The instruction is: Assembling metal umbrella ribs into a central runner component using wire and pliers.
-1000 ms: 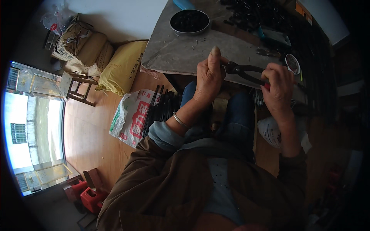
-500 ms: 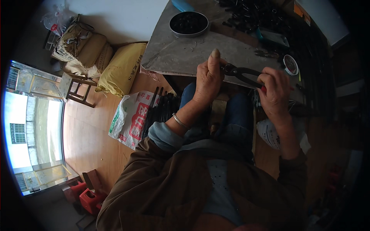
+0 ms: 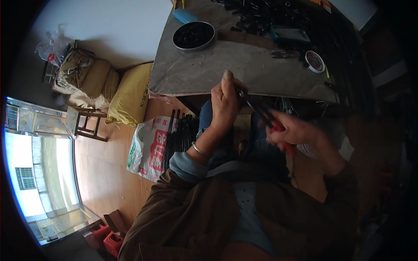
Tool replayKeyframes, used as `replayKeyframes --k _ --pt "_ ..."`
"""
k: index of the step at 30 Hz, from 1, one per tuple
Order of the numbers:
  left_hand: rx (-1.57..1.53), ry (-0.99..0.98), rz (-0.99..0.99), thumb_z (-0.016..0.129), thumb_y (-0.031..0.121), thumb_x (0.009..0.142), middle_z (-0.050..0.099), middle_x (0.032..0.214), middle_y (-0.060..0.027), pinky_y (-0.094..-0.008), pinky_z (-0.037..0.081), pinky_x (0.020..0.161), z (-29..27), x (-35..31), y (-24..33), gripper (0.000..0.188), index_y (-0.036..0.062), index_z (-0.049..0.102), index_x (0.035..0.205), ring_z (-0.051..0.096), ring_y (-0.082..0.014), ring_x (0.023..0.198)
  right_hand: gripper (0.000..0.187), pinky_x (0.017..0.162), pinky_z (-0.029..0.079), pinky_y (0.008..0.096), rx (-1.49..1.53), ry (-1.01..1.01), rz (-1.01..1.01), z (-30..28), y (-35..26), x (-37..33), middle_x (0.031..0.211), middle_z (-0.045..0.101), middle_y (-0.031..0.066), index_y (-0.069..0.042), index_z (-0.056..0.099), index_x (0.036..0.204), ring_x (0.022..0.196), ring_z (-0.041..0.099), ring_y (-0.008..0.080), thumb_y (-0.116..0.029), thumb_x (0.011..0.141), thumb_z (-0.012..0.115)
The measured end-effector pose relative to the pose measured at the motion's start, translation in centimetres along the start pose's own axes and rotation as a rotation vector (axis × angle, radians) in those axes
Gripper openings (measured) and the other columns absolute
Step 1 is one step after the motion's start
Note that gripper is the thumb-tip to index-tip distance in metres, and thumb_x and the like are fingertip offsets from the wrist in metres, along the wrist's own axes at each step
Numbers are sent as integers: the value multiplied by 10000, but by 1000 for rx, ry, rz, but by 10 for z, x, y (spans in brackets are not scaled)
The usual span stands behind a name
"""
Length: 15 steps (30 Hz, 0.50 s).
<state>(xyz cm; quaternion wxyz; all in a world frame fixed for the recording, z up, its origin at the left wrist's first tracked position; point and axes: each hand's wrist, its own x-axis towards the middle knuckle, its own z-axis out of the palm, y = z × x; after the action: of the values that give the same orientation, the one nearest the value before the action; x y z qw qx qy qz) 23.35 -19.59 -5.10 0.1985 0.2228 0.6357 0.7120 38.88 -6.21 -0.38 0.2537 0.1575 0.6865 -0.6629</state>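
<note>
My right hand (image 3: 289,129) is wrapped around the red handles of a pair of dark pliers (image 3: 262,114), blurred by motion. The tool slants up and left, and its head meets the fingers of my left hand (image 3: 224,102). That hand is closed in front of the table edge, thumb pointing up. A small dark thing shows by its fingertips, too hidden to name. Beyond the hands, a round pan (image 3: 194,36) full of small black pieces stands on the grey table (image 3: 174,71). More black parts (image 3: 272,15) lie heaped at the back.
A small round tub (image 3: 315,61) and a teal tray (image 3: 291,35) stand on the table's right. Left of my legs, black rods (image 3: 179,135) lie on a white printed sack (image 3: 149,150). A yellow sack (image 3: 130,93) and a wooden stool (image 3: 90,126) stand farther left.
My right hand has swung down and inward, and the pliers' handles have turned from nearly level to steeply slanted. The left hand stays closed by the table edge. The view has shifted slightly.
</note>
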Motion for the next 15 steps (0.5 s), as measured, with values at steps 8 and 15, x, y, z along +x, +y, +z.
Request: replayKeyframes --k 8,15 --pt "-103 -22 -60 297 613 967 486 527 -5 -215 329 459 -6 -8 9 754 -12 653 741 443 -69 478 142 441 484 248 351 103 -56 14 23 -10 704 623 94 11 528 952 497 583 120 -127 921 544" --pt "-89 34 -30 296 570 987 481 514 3 -226 340 505 -8 -6 0 742 -14 647 694 448 -61 522 336 772 489 249 -326 294 -185 5 1 -4 915 606 64 15 501 1174 836 588 115 -70 853 555"
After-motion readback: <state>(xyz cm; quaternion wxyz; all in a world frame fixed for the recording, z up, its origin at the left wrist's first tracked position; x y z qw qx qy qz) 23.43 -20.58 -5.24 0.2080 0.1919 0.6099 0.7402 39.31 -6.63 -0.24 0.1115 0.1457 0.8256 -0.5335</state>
